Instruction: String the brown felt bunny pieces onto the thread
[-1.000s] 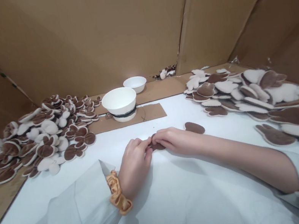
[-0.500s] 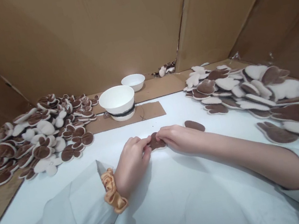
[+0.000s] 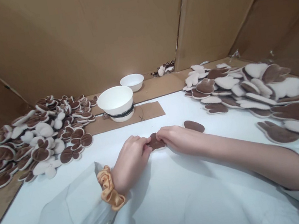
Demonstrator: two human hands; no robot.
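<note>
A small brown plush piece [image 3: 156, 142] lies on the white table surface between my two hands. My left hand [image 3: 133, 157] pinches its left edge between thumb and fingers; an orange scrunchie [image 3: 111, 188] is round that wrist. From the other side, the closed fingertips of my right hand [image 3: 178, 137] grip its upper right part, which they partly hide. Behind my right hand lies an oval brown piece [image 3: 194, 126], apart from the fingers.
Brown and white plush pieces are heaped at left [image 3: 40, 150]; larger bunny-shaped pieces are piled at right [image 3: 291, 113]. A white bowl with a black band [image 3: 115, 98] stands on a cardboard strip [image 3: 151, 112], a smaller bowl [image 3: 132, 81] behind it. Cardboard walls [image 3: 95, 32] enclose the table.
Both hands keep their hold on the brown plush piece with hardly any movement. The view has shifted very slightly, and my left wrist and sleeve sit a little further left.
</note>
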